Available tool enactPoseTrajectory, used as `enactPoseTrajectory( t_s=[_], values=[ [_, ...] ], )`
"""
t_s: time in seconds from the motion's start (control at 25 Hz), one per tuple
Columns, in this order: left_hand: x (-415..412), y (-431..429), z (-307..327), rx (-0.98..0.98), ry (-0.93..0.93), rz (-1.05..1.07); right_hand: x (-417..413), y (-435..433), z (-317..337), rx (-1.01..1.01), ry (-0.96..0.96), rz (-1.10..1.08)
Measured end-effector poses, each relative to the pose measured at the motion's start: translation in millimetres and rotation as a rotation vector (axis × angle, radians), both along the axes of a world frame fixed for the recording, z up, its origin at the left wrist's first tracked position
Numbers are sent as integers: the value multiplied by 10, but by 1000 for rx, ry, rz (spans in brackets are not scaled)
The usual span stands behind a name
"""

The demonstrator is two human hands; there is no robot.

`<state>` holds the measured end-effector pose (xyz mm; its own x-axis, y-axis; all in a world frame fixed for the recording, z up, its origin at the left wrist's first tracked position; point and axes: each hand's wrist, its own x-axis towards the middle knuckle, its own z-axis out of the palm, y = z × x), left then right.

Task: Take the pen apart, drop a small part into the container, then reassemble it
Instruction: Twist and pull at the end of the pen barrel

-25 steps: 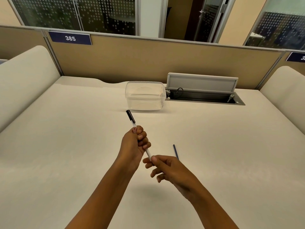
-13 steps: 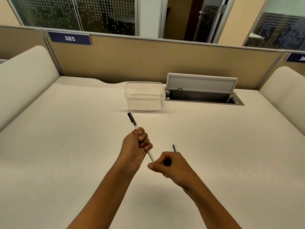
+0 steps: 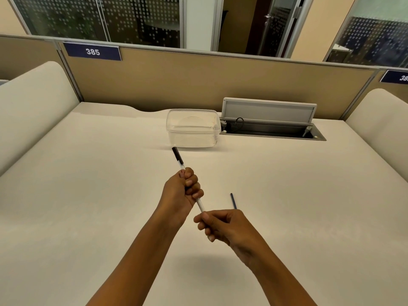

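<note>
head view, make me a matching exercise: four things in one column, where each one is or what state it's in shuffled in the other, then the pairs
Things:
1. pen
2. clear container
3. thin blue rod
4. desk hatch lid

Place or state:
A. lying loose on the desk, just beyond the right hand
B. propped open at the back of the desk
C. gripped in the fist of the left hand
D. standing on the desk, lidless, beside the hatch

Pairs: 1-C, 2-D, 3-A, 4-B

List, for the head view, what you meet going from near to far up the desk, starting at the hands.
Right hand → left hand → pen's black cap → clear container → partition sign 385.
</note>
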<state>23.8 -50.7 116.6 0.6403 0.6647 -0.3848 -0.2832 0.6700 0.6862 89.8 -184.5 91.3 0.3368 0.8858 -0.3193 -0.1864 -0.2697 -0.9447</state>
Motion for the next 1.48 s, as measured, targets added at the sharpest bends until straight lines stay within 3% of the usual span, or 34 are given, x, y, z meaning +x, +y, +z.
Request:
enactPoseTrajectory(
  t_s=[0.08,0.16,0.2,0.32,0.36,0.44,0.52,0.56,0.68,0.84,0.92,0.96,1.04,1.2,1.28,1.4,1.48],
  values=[
    [20,16,1,-8,2,-4,-19,16,-4,-20,-66,-100],
    [56,13,-15,-27,17,19,-64,28,8,-38,-247,-226],
    [81,3,-27,-45,20,41,-109,25,5,-30,-429,-284],
    [190,-25,-39,-125,11,132,-233,35,-44,-13,-1303,-376],
    [234,-29,-34,-152,15,160,-271,42,-47,-11,-1438,-401],
    [310,-39,-22,-209,19,199,-276,62,-35,7,-1532,-448],
    [356,-48,-23,-255,19,204,-224,54,4,-18,-1491,-473],
    [367,-41,-21,-268,15,185,-198,44,53,-43,-1382,-479],
    [374,35,7,-305,-38,50,12,16,163,-112,-698,-353],
    [320,55,9,-340,-124,-170,231,-29,228,-112,245,48],
    [290,37,-1,-342,-145,-237,229,-40,226,-65,496,161],
    [284,44,6,-342,-148,-242,216,-32,218,-45,525,177],
    [288,67,23,-283,-99,-199,144,18,161,-65,354,118],
    [320,6,5,-128,38,-34,-90,127,41,-340,-666,-98],
    [349,-29,-9,-120,34,50,-186,138,10,-413,-1004,-150],
    [397,-40,-20,-104,38,126,-232,151,-60,-335,-1188,-224],
    [395,-22,-43,-104,46,110,-174,155,-51,-266,-1046,-231]
  ],
)
